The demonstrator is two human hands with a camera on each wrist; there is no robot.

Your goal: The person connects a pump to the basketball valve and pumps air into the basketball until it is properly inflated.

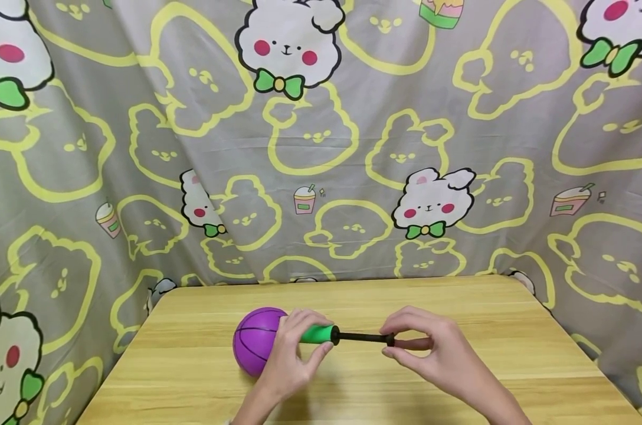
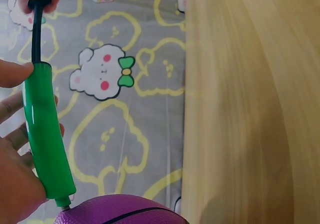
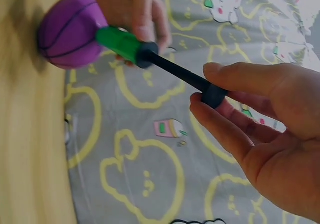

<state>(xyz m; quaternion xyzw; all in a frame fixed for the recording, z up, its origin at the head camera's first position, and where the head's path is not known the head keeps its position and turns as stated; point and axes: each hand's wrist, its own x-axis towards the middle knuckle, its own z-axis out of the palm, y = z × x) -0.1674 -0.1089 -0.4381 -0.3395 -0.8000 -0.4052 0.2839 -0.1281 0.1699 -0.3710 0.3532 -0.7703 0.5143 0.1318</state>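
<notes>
A purple ball [image 1: 254, 342] with black seams sits on the table, left of centre. My left hand [image 1: 294, 354] grips the green barrel of a hand pump [image 1: 317, 334], thumb near its black collar. At the ball's end, the pump's nozzle meets the purple ball [image 2: 125, 211] in the left wrist view. The black rod is drawn well out of the barrel to the right. My right hand [image 1: 432, 342] pinches the black knob at the rod's end between thumb and fingers, as the right wrist view shows with the knob [image 3: 213, 96] at the fingertips.
The light wooden table [image 1: 193, 378] has its far edge against a grey curtain [image 1: 353, 177] printed with yellow outlines and white rabbits. The curtain also hangs along the left and right sides.
</notes>
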